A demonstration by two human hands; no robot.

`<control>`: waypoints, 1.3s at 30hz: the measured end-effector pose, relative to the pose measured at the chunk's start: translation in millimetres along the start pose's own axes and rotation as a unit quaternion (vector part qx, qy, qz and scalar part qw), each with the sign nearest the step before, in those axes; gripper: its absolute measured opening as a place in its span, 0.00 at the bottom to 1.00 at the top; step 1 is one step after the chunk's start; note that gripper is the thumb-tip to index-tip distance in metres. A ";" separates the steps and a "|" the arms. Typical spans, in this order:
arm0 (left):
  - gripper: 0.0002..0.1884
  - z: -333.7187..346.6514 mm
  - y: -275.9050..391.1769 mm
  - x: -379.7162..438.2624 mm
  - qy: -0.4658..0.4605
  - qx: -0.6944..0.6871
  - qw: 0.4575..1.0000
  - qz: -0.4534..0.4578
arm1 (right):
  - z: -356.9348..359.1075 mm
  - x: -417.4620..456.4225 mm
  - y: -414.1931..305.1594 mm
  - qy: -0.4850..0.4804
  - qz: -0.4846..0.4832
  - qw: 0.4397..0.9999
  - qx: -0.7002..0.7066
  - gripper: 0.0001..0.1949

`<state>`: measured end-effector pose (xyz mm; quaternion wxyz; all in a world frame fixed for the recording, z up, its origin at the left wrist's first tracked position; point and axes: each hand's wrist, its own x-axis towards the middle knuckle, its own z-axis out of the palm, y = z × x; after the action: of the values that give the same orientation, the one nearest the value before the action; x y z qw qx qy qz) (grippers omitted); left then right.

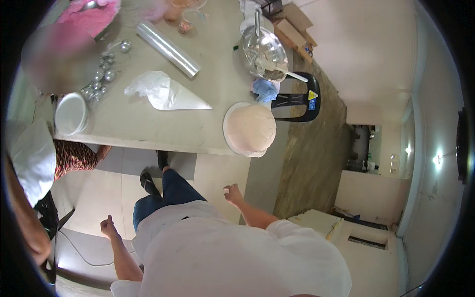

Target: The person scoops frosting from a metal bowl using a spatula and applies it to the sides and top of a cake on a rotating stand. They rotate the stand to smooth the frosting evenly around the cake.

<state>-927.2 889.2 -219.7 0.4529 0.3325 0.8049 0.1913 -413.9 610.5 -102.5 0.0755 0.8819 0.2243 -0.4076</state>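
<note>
Both of my hands hang over the tiled floor, away from the table. My left hand (108,227) has its fingers curled, and nothing shows in it. My right hand (233,195) is loosely curled, with a small white spot by the fingertips that could be icing or a small object. Nearest to it, at the table corner, stands a cake (251,127) coated in pale peach frosting on a round white cake board (231,138). A filled piping bag (174,92) lies on the table (156,128), its tip towards the cake. Beyond it rests a roll of clear plastic wrap (169,49).
A steel mixing bowl (280,50) holds a white-handled spatula (293,75). A blue cloth (265,90) lies beside it, near a black plastic chair (313,107). Leftward are silver balls (110,75), a white tub (71,113), pink icing (89,22) and a seated person (31,163).
</note>
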 end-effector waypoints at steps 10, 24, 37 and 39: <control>0.10 109.5 107.9 -14.6 -0.164 -0.097 0.982 0.021 | -15.7 63.1 -13.8 -0.049 0.029 0.993 0.104 0.19; 0.15 134.6 150.2 0.0 -0.136 0.050 0.989 0.019 | 56.6 106.5 56.8 -0.090 0.060 0.988 0.111 0.16; 0.12 116.7 160.7 32.5 -0.137 0.019 0.990 -0.023 | 32.8 84.4 21.6 -0.089 0.112 0.971 0.191 0.16; 0.13 115.6 172.3 32.3 -0.130 0.042 0.990 -0.027 | 35.6 84.4 16.4 -0.084 0.120 0.968 0.206 0.16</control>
<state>-777.8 1034.5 -193.9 0.5440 0.3514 0.7554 0.1002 -382.9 612.9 -190.1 -0.0409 0.8617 0.0214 -0.5054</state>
